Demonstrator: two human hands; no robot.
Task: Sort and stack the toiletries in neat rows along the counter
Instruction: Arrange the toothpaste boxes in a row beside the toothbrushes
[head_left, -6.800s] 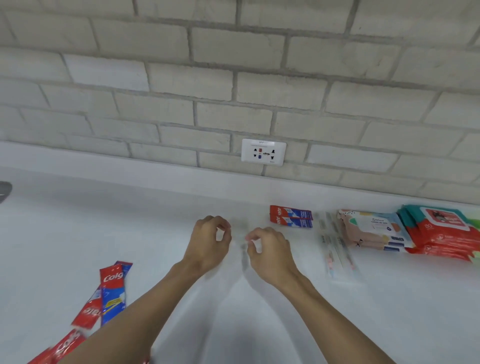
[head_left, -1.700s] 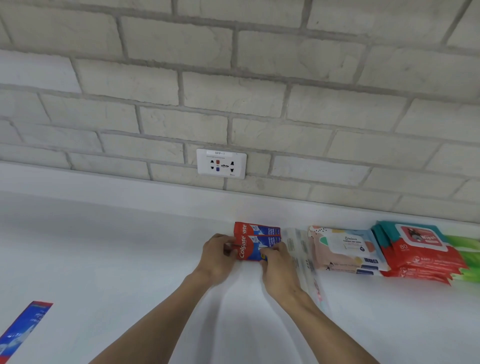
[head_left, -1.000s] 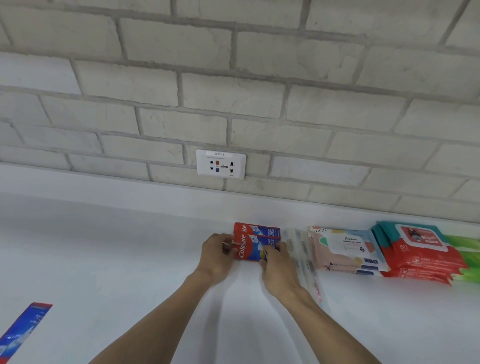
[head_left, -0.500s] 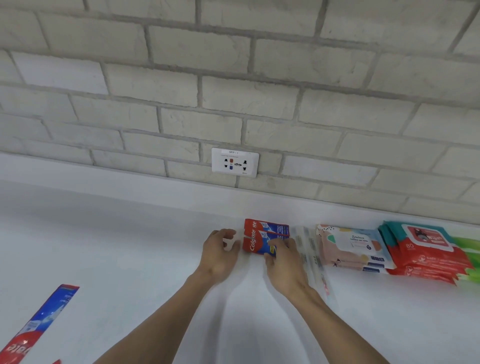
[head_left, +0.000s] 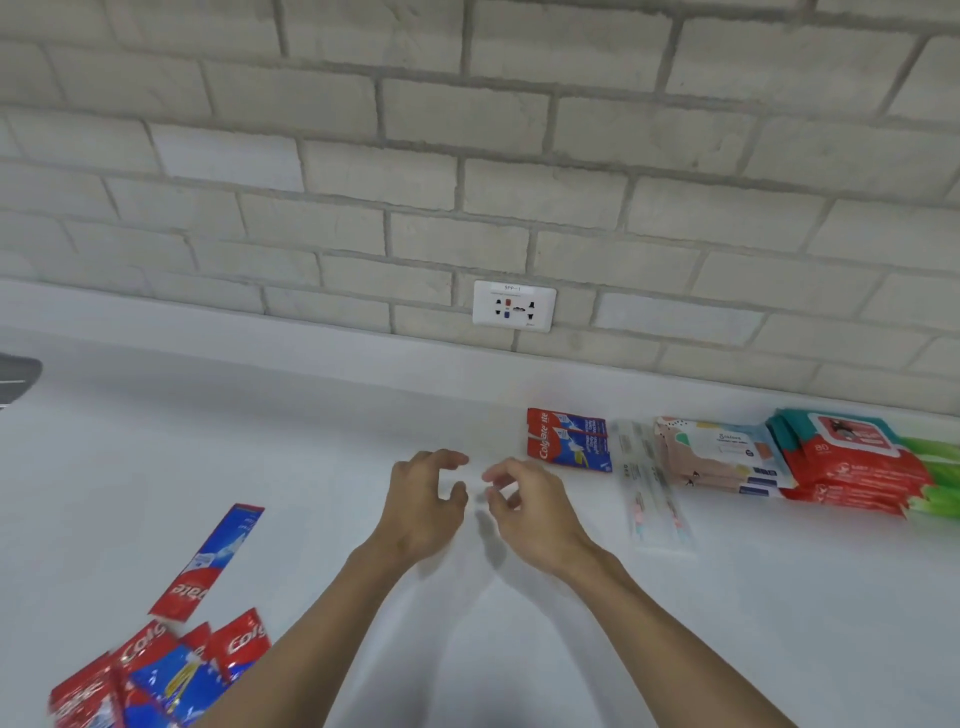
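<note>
A small stack of red and blue toothpaste boxes (head_left: 568, 440) lies by the back wall on the white counter (head_left: 311, 447). To its right lie clear toothbrush packs (head_left: 649, 483), pink wipe packs (head_left: 719, 457) and red wipe packs (head_left: 852, 462). My left hand (head_left: 423, 501) and my right hand (head_left: 530, 506) hover side by side in front and to the left of the stack, fingers loosely curled and holding nothing. One toothpaste box (head_left: 208, 564) lies alone at the lower left, above a loose pile of toothpaste boxes (head_left: 156, 675).
A brick wall with a white power socket (head_left: 514, 305) runs behind the counter. Green packs (head_left: 935, 467) sit at the far right edge. A grey object (head_left: 18, 376) shows at the left edge.
Both hands let go of the toothpaste stack and drew back toward me and to the left. The view tilted down, bringing the loose pile at the lower left into sight.
</note>
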